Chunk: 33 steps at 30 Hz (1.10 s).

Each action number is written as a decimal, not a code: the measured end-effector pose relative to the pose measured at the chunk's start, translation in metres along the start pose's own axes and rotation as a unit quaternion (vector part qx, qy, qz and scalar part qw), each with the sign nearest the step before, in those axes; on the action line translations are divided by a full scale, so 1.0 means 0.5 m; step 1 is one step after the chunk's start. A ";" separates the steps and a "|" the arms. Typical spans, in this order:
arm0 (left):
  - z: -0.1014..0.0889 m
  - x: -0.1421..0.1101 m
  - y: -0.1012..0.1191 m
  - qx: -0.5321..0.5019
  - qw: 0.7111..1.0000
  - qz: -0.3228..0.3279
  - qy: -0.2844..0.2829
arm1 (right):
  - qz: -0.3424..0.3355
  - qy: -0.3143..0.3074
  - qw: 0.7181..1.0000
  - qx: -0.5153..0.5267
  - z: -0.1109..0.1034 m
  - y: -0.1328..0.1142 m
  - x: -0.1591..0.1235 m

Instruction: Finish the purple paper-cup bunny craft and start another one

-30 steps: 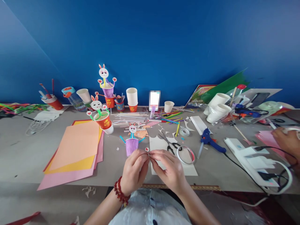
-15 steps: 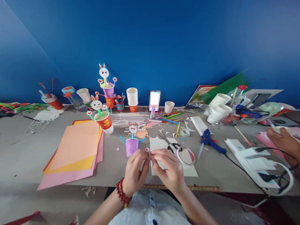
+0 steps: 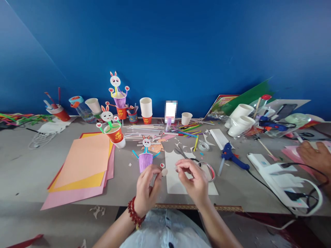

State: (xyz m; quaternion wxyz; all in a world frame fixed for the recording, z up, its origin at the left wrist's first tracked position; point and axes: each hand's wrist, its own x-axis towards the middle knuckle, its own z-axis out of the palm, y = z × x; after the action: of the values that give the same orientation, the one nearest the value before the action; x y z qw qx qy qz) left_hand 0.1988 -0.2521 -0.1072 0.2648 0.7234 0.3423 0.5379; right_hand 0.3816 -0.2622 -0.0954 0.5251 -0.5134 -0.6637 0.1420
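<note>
Between thumb and finger, my left hand (image 3: 147, 186) pinches a small round paper disc (image 3: 164, 172), pale on the side facing me. My right hand (image 3: 194, 181) is held apart to the right, above white paper (image 3: 172, 182), its thumb and fingertips pressed together; a tiny pale bit may be between them, too small to name. Just beyond the disc lies a paper circle with a red heart (image 3: 162, 165). A purple paper cup (image 3: 145, 161) with a rabbit head (image 3: 146, 141) and blue arms stands behind my left hand. Scissors (image 3: 184, 151) and a tape roll (image 3: 210, 171) are near my right hand.
Coloured paper sheets (image 3: 85, 162) lie left. Finished rabbit cups (image 3: 113, 132) stand behind them. A blue glue gun (image 3: 234, 156) and a corded white power strip (image 3: 276, 182) are right. Another person's hand (image 3: 314, 156) is at the far right. Straws (image 3: 144, 130) lie at the back.
My hands have drawn apart; the right one moved right, away from the left. The round paper disc now shows in my left fingers. The other person's hand shifted slightly.
</note>
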 end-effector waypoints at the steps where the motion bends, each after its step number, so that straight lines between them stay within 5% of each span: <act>1: 0.000 -0.001 -0.002 0.008 1.000 0.004 0.003 | 0.002 -0.005 0.999 -0.033 -0.007 0.016 0.001; 5: -0.001 -0.002 -0.015 0.052 0.997 0.048 -0.004 | 0.009 -0.091 0.976 -0.199 -0.028 0.064 0.000; 8: 0.001 -0.001 -0.021 0.078 0.994 0.075 -0.005 | 0.040 -0.129 0.964 -0.229 -0.034 0.063 -0.006; 13: 0.004 0.001 -0.022 0.096 0.991 0.098 0.005 | 0.065 -0.120 0.989 -0.058 -0.023 0.011 -0.013; 19: 0.009 -0.003 -0.031 0.114 0.981 0.157 0.021 | 0.163 -0.089 0.973 0.140 0.023 -0.041 -0.030; 26: 0.014 -0.020 -0.051 0.144 0.964 0.219 0.053 | 0.179 -0.061 0.969 0.157 0.044 -0.040 -0.036; 33: -0.017 -0.011 -0.050 0.148 0.975 0.162 0.047 | 0.247 -0.074 0.949 0.181 0.028 -0.029 -0.025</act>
State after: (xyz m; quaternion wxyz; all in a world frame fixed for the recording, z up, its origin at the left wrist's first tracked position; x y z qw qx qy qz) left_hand 0.1843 -0.2407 -0.1271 0.0480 0.7742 0.3088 0.5504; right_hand 0.3611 -0.2741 -0.0974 0.5070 -0.5460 -0.5162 0.4224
